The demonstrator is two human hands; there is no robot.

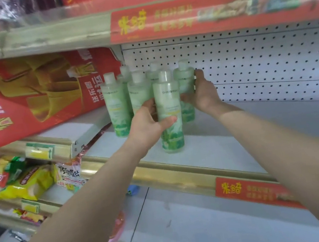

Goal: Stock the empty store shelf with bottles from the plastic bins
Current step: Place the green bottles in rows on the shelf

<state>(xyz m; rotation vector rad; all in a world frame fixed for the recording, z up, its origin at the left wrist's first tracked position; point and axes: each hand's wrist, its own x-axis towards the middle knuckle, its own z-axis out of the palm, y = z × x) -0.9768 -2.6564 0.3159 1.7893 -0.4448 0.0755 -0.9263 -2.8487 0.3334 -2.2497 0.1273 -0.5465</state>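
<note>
Shelf [212, 154]: flat white deck, gold-trimmed front lip, perforated white back panel [270, 60]. Both bare forearms reached up onto it.
Left hand [146, 125]: fingers and thumb wrapped round the front bottle [166, 98], which stood upright.
Right hand [202, 92]: curled round the rear bottle [184, 78] at the group's right.
Bottles [115, 105]: six in view, cylindrical, translucent green plastic, white caps, leaf-print labels, clustered at the shelf's left end.
</note>
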